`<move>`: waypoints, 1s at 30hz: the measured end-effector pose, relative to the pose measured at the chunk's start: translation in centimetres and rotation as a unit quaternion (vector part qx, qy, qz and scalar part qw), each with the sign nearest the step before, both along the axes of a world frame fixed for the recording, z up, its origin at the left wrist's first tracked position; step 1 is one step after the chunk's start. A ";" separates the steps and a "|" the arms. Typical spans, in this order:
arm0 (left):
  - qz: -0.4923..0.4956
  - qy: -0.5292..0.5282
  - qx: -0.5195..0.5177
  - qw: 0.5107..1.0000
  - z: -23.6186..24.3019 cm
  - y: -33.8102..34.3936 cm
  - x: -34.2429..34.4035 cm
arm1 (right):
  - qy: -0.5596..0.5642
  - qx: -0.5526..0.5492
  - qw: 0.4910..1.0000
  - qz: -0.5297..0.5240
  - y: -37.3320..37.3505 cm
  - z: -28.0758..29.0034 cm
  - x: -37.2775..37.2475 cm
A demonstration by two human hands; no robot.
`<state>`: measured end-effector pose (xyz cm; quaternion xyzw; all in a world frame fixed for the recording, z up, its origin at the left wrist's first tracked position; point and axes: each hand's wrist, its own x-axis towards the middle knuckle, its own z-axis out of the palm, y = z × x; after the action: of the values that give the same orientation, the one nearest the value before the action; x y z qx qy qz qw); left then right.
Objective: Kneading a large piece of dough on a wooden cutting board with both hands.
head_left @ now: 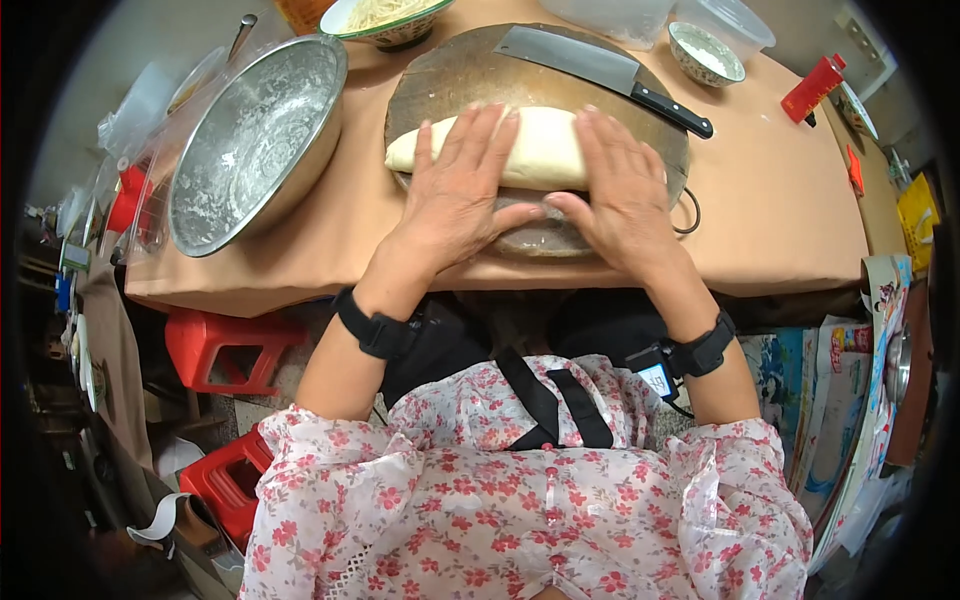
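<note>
A thick, pale log of dough (546,150) lies crosswise on a round wooden chopping board (440,85). My left hand (455,190) rests flat on its left part, fingers stretched out over the top. On the right part lies my right hand (625,190), its fingers also extended. The two thumbs point toward each other in front of the dough, nearly meeting. Behind the dough, a cleaver (590,68) with a black handle lies on the board, its handle reaching past the right edge.
Left of the board, a large floury metal bowl (255,150) leans tilted. Behind stand a bowl of noodles (385,22), a small bowl of white powder (707,55) and clear plastic tubs (725,25). A red bottle (813,90) is at right; red stools (235,350) stand below the table.
</note>
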<state>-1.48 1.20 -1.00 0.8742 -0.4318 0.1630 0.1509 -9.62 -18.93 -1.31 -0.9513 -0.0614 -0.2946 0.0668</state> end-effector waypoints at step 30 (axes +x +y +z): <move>-0.040 0.298 -0.060 0.952 5.0 2.7 3.5 | 0.133 0.332 0.930 0.090 -3.6 2.1 -2.3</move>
<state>2.05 3.93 3.98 0.8545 -0.3909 -0.0848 0.3314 -11.89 -22.53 0.81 -0.8958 -0.0364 -0.1620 0.4122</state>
